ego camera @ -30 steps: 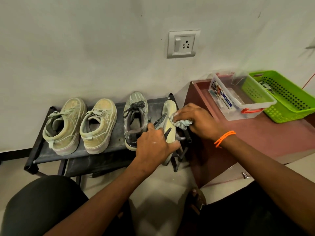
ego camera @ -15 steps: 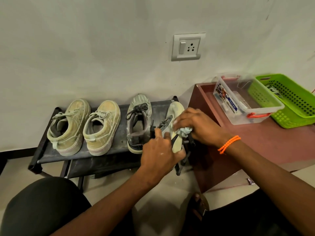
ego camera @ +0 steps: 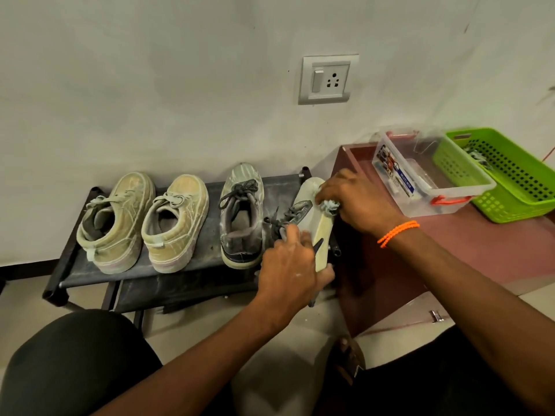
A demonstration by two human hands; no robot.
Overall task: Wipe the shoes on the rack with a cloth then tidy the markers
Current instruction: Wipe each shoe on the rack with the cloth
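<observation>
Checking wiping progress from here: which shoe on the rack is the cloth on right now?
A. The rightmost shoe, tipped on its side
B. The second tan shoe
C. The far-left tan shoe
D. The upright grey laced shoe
A: the right hand presses the cloth against the pale sole of the tipped shoe at the rack's right end, while the left hand grips its near end.

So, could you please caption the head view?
Left hand steadies tipped shoe on rack; right hand wipes it with cloth.
</observation>
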